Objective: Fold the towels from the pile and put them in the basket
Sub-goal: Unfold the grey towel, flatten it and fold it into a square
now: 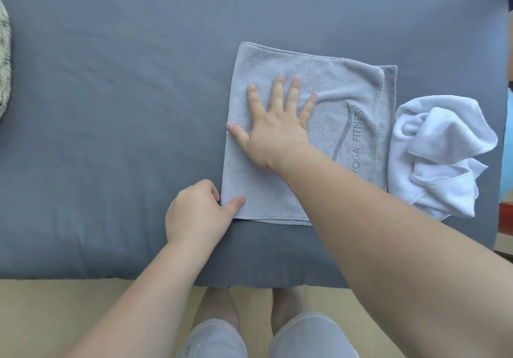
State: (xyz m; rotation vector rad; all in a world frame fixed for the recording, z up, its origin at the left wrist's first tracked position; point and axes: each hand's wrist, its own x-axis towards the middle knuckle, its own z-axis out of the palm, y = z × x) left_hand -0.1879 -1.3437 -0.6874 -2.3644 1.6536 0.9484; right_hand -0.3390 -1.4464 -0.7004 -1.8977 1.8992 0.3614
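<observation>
A grey towel (341,85) printed "YOGA FITNESS" lies folded flat on the blue-grey bed sheet (125,94), right of centre. My right hand (277,124) presses flat on the towel with its fingers spread. My left hand (198,210) pinches the towel's near left corner, thumb on top and fingers curled under the edge. A crumpled white towel (441,155) lies against the grey towel's right side. No basket is in view.
A fluffy pale object (4,60) pokes in at the left edge. The bed's front edge (111,274) runs across the lower part of the view, with wooden floor and my feet below it. Coloured items sit past the bed's right edge.
</observation>
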